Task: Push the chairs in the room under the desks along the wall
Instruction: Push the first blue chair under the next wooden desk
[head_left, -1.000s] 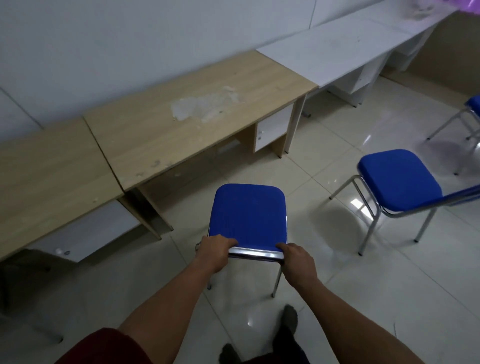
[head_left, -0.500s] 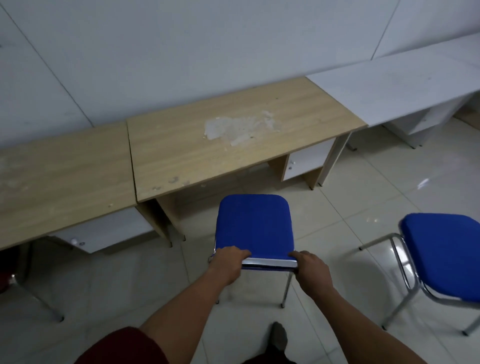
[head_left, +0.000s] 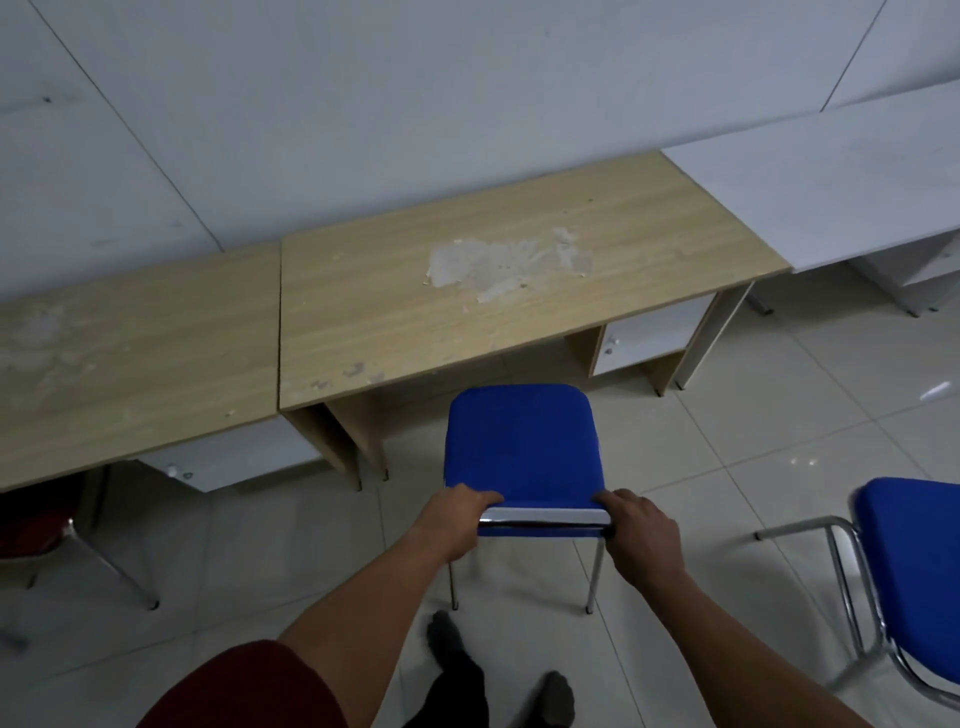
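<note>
A blue padded chair (head_left: 522, 447) with chrome legs stands on the tiled floor, facing the opening of a wooden desk (head_left: 498, 291) that has a worn pale patch on top. The seat's front edge is just at the desk's front edge. My left hand (head_left: 454, 519) grips the left end of the chair's back rail. My right hand (head_left: 639, 535) grips the right end. Both hands are closed on the rail.
A second wooden desk (head_left: 130, 353) adjoins on the left, with a dark red chair (head_left: 36, 514) partly under it. A white desk (head_left: 841, 197) stands to the right. Another blue chair (head_left: 914, 577) sits on the floor at the right edge. My feet are below.
The chair has moved forward toward the desk opening, held in both hands. I have stepped closer, and the view has swung left so the wooden desk is now centred.
</note>
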